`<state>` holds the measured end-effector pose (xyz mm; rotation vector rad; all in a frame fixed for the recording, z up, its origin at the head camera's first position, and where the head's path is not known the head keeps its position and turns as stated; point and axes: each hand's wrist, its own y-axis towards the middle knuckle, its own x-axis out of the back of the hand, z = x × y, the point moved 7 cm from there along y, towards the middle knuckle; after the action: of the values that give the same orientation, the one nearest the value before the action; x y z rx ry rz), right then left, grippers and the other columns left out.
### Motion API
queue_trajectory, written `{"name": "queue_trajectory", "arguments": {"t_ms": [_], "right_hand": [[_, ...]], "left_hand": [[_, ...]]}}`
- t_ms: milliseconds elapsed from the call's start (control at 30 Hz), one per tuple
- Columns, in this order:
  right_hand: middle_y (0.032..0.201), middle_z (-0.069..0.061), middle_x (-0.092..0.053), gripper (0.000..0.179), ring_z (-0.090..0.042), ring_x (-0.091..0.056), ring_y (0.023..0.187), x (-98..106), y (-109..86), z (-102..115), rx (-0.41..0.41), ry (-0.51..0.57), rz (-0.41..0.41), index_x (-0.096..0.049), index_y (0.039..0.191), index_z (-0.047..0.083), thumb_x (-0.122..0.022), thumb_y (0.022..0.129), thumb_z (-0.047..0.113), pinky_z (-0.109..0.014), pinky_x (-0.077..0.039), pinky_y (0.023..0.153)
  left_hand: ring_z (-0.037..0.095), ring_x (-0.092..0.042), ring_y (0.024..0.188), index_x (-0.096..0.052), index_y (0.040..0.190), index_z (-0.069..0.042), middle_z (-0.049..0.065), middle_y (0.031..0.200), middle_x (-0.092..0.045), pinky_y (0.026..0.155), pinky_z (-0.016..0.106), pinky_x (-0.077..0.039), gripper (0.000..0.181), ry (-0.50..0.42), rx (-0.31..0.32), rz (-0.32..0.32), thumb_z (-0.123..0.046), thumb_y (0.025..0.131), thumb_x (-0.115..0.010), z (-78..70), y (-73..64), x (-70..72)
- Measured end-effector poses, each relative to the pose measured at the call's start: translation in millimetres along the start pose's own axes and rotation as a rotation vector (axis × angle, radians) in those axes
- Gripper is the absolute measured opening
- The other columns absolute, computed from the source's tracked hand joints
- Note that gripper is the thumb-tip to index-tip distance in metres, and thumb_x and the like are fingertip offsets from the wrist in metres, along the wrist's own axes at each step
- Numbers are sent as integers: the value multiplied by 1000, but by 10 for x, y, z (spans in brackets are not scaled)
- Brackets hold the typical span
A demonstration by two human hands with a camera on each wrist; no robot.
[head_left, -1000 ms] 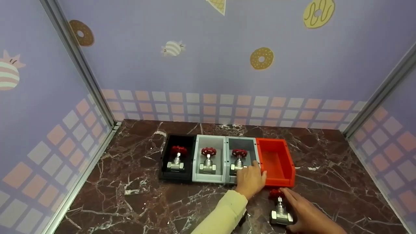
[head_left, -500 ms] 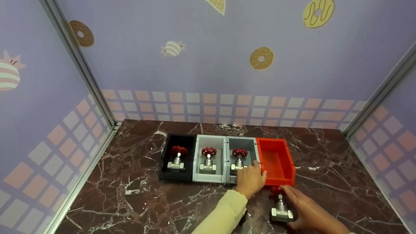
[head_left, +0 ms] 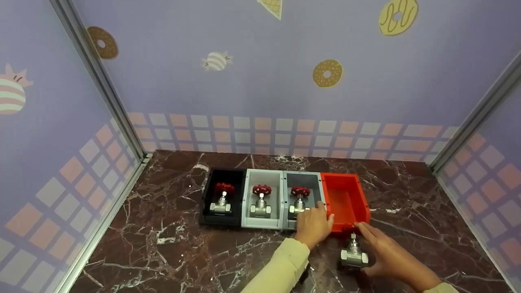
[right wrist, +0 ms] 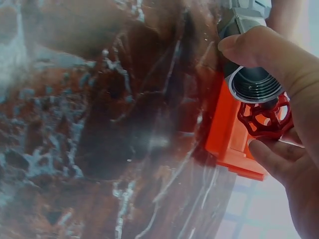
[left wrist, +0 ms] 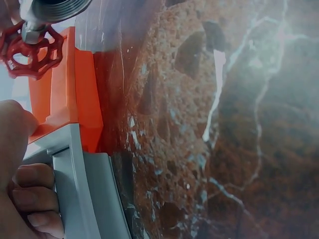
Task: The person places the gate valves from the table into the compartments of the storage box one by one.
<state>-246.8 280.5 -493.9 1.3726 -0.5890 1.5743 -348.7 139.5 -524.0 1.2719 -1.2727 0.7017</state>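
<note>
My right hand (head_left: 386, 254) holds a metal gate valve (head_left: 354, 257) with a red handwheel in front of the orange bin (head_left: 360, 199). In the right wrist view, the thumb lies on the valve body (right wrist: 241, 22) and fingertips touch the handwheel (right wrist: 264, 119). The handwheel overlaps the orange bin's front edge in the head view. My left hand (head_left: 313, 226) grips the front of the dark grey bin (head_left: 303, 176) where it meets the orange one. Its fingers curl over the grey wall (left wrist: 82, 184) in the left wrist view. Another valve (head_left: 300, 201) stands in the grey bin, partly hidden by that hand.
Left of the grey bin, a white bin (head_left: 264, 173) and a black bin (head_left: 228, 173) continue the row, each with a red-wheeled valve inside. The bins stand on a dark red marbled tabletop (head_left: 171, 252). Purple patterned panels (head_left: 268, 93) enclose the back and sides.
My right hand has carried the valve forward and slightly up, and its handwheel now overlaps the orange bin's front edge. The left hand has stayed on the bin.
</note>
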Motion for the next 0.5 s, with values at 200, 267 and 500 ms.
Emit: {"name": "queue_trajectory", "arguments": {"t_ms": [200,267,500], "right_hand": [[139,-36,-42,110,-44,-57,114,44,86,-46,-27,49,66,-37,143,-6,-91,50,17,-49,-53,83],[141,-37,-40,109,-41,-61,108,61,108,-57,-30,68,83,-35,143,-7,-91,52,16,-46,-54,79],[139,-37,-42,109,-27,-65,93,140,176,-77,-21,43,70,-35,144,-5,-90,53,18,-48,-53,81]], "left_hand": [[20,-64,57,-61,100,-16,2,69,-69,50,34,-46,38,28,-7,-25,-52,90,-56,-2,-1,-1],[20,-64,58,-61,101,-15,2,70,-69,51,34,-45,39,31,-6,-24,-53,90,-56,0,-2,-9],[20,-65,61,-61,103,-15,2,72,-69,53,34,-47,41,34,0,-11,-53,90,-54,-5,-4,-25]]}}
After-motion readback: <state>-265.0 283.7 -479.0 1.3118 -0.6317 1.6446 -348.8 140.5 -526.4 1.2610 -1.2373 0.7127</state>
